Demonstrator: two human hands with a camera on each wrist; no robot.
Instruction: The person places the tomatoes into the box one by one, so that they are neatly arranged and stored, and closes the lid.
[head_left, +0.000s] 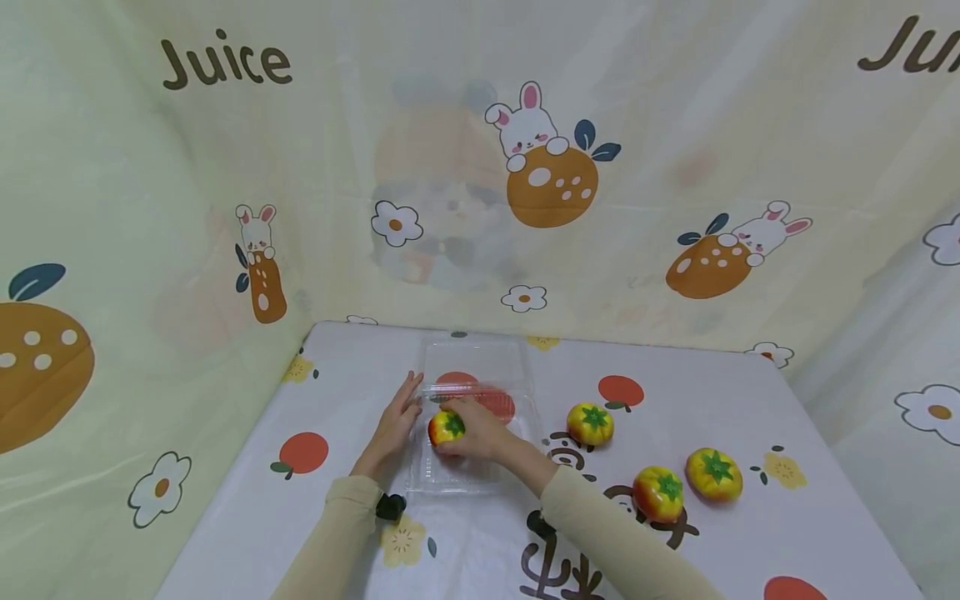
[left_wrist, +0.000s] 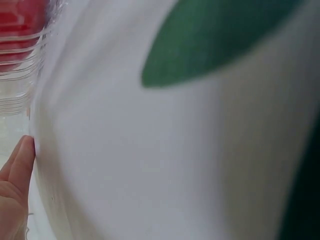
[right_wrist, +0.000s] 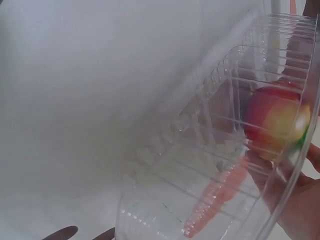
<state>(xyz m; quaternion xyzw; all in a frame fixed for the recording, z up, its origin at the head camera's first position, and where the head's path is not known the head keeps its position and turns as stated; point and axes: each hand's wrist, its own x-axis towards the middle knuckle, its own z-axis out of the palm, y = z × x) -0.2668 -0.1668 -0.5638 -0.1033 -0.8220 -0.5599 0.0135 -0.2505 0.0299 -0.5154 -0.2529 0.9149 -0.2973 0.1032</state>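
A clear plastic clamshell box (head_left: 457, 482) lies on the table with its lid (head_left: 476, 360) folded back, away from me. My right hand (head_left: 486, 430) grips a red-and-yellow toy fruit (head_left: 444, 427) with a green star-shaped leaf top, over the left part of the base. Through the ribbed wall, the right wrist view shows the fruit (right_wrist: 274, 122) inside the box with fingers round it; whether it touches the bottom I cannot tell. Along the box's left side, my left hand (head_left: 393, 423) rests with fairly straight fingers; only part of it (left_wrist: 15, 180) shows in the left wrist view.
To the right of the box lie three similar toy fruits: one close by (head_left: 590, 425), one nearer me (head_left: 658, 493) and one farther right (head_left: 714, 475). A white printed cloth (head_left: 330, 517) covers the table. Printed curtains (head_left: 450, 167) hang behind and at the sides.
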